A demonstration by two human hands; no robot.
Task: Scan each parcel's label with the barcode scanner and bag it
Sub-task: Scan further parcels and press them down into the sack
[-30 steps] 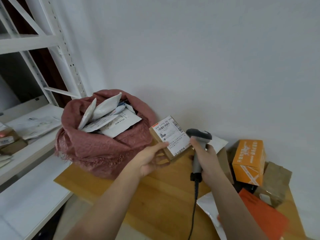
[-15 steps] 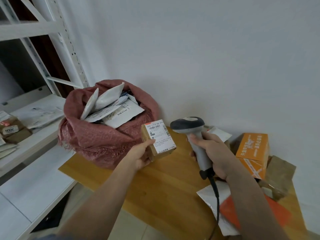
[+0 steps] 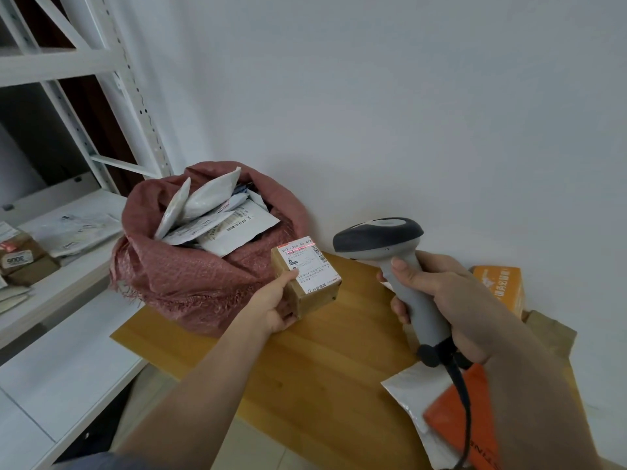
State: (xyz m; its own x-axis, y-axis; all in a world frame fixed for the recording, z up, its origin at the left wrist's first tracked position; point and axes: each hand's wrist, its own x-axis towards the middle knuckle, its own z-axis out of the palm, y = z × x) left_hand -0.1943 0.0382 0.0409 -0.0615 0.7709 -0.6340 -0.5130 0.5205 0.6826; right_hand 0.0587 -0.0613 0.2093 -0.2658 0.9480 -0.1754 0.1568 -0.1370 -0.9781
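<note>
Head view: left hand (image 3: 271, 308) grips a small box (image 3: 307, 279), label up, at 4 o'clock of the sack (image 3: 190, 276). Right hand (image 3: 441, 300) grips the scanner (image 3: 390, 245); red line across label top, so scan looks underway. Sack already full of mailers; box not bagged. More parcels (image 3: 498, 290) wait on the surface (image 3: 322, 361) at 3 o'clock.

Coarse woven sack (image 3: 190, 283), smooth wooden table (image 3: 325, 361), seemingly matt plastic scanner (image 3: 397, 252).

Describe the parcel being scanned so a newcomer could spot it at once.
Start at the pink woven sack on the wooden table. Just right of it, the left hand holds a small brown box, the only parcel with a red scan line across its white label.
</note>
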